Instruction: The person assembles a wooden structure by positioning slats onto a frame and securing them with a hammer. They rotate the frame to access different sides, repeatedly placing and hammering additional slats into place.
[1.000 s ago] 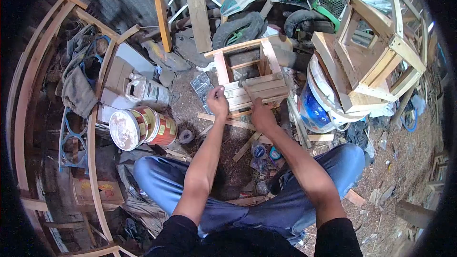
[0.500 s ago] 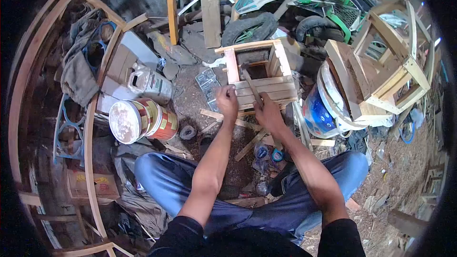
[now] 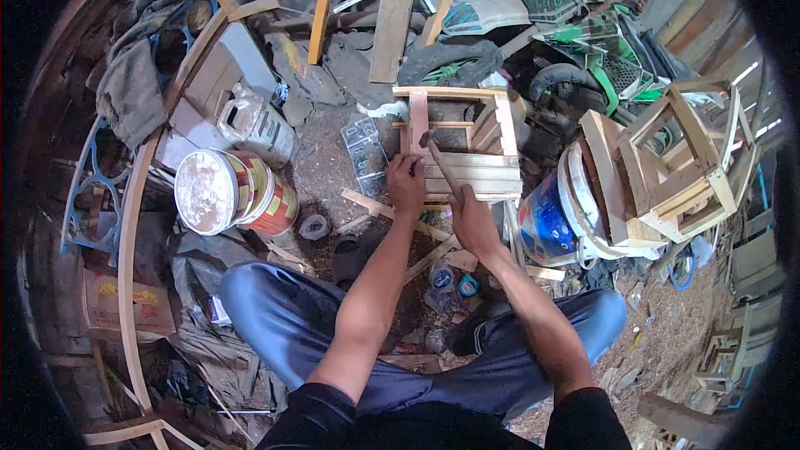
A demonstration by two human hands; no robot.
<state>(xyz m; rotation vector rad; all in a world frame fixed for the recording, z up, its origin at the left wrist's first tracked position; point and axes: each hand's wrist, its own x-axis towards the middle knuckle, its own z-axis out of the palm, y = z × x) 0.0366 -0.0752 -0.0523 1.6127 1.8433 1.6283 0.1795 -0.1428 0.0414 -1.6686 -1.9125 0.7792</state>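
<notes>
The right hand [image 3: 475, 223] grasps a hammer [image 3: 445, 170] over the slatted wooden frame [image 3: 475, 173], which stands between a compartment box [image 3: 363, 152] and a blue bucket [image 3: 546, 218], wood strips [image 3: 365, 201] before it, while the left hand [image 3: 406, 187] bends its fingers there, whether gripping I cannot tell.

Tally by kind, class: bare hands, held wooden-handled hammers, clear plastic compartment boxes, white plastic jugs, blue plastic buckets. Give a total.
Bare hands (left hand, right hand): 2
Wooden-handled hammer: 1
Compartment box: 1
White jug: 1
Blue bucket: 1
Total: 6
</notes>
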